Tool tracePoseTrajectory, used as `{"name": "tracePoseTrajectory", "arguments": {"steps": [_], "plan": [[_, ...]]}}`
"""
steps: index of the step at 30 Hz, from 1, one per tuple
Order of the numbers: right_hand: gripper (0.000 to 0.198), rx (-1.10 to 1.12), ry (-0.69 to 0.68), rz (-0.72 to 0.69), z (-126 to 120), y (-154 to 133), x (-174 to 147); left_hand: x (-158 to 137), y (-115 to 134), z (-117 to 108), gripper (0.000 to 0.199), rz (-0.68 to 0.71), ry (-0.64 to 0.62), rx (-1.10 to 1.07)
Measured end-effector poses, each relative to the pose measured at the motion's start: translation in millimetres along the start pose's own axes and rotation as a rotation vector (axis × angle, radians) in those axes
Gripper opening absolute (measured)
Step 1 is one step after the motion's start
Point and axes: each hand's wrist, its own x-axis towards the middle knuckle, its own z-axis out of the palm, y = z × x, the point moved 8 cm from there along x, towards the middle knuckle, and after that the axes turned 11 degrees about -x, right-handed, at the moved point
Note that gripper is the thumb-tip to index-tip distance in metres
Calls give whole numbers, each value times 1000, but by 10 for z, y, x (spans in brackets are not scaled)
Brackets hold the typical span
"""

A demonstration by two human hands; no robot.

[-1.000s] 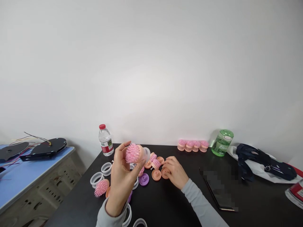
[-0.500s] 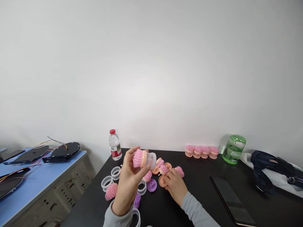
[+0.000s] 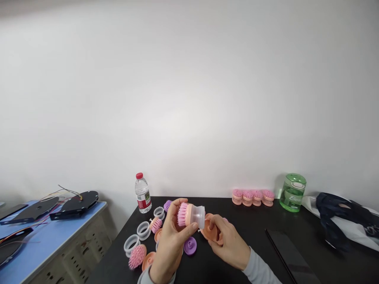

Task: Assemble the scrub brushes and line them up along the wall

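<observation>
My left hand (image 3: pixel 171 240) is closed around a round scrub brush (image 3: pixel 191 215) with pink bristles, a peach collar and a clear ring, tilted so its bristles face left. My right hand (image 3: pixel 227 240) pinches a peach round cap (image 3: pixel 209 227), raised close to the clear ring's end but apart from it or barely meeting it; I cannot tell which. Below them on the table lies a purple cap (image 3: pixel 190 245). Left of my left hand are loose clear rings (image 3: pixel 132 244), a pink brush head (image 3: pixel 137 256) and peach caps (image 3: pixel 148 260). My hands hide some parts behind them.
Several pink brushes (image 3: pixel 252 197) stand in a row by the wall. Right of them are a green container (image 3: pixel 293 192) and dark cloth (image 3: pixel 334 219). A black phone (image 3: pixel 291 252) lies at front right. A water bottle (image 3: pixel 143 193) stands at back left, beyond a blue side table (image 3: pixel 53 232).
My right hand has lifted a peach cap from the table up to the brush. The brush in my left hand has shifted right and turned more sideways. The view has tilted slightly upward.
</observation>
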Motion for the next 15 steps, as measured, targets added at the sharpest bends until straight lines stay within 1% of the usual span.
{"name": "tracePoseTrajectory", "arguments": {"steps": [4,7,11,13,15], "plan": [[41,111,77,56,-458,-120,19,9,-132,67,56,-2,-22,38],[43,241,144,60,-688,-206,2,15,-201,97,56,-10,-42,76],[47,375,197,57,-779,-212,-11,-11,-216,160,52,-22,-78,121],[46,437,225,40,-792,-200,-13,-38,-208,195,50,-29,-79,103],[48,473,243,14,-806,-205,-20,-65,-199,222,50,-37,-66,64]]}}
